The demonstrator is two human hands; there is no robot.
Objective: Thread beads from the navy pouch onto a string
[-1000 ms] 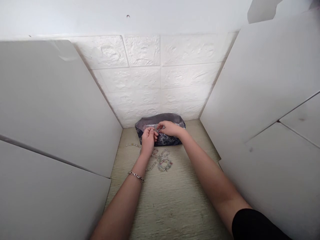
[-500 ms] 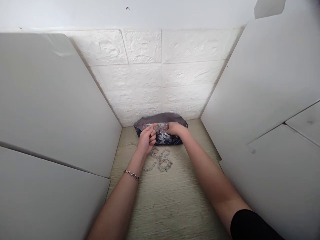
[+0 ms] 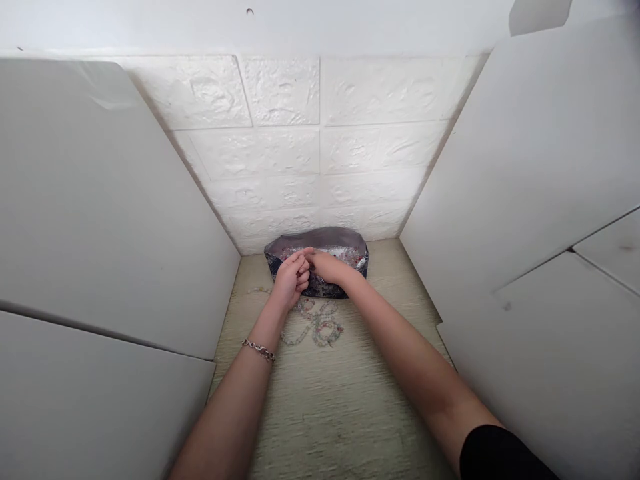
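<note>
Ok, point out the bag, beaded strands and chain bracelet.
Bag [image 3: 324,237], head view: inner back wall.
Beaded strands [image 3: 317,335], head view: left edge of the coil.
Chain bracelet [image 3: 259,349], head view: middle of its visible links.

I wear a silver bracelet [image 3: 259,350] of chunky chain links around my left forearm [image 3: 227,407], just above the wrist. On my right arm [image 3: 400,340] a plain black sleeve [image 3: 500,457] ends near the elbow, leaving the forearm bare.

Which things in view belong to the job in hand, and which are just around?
Likely in the job:
- left hand and right hand, fingertips close together at the pouch
- open pouch
- small beads inside it
- beaded strands in front

Likely just around:
- worn chain bracelet
- brick-pattern wall
- white side panels
</note>
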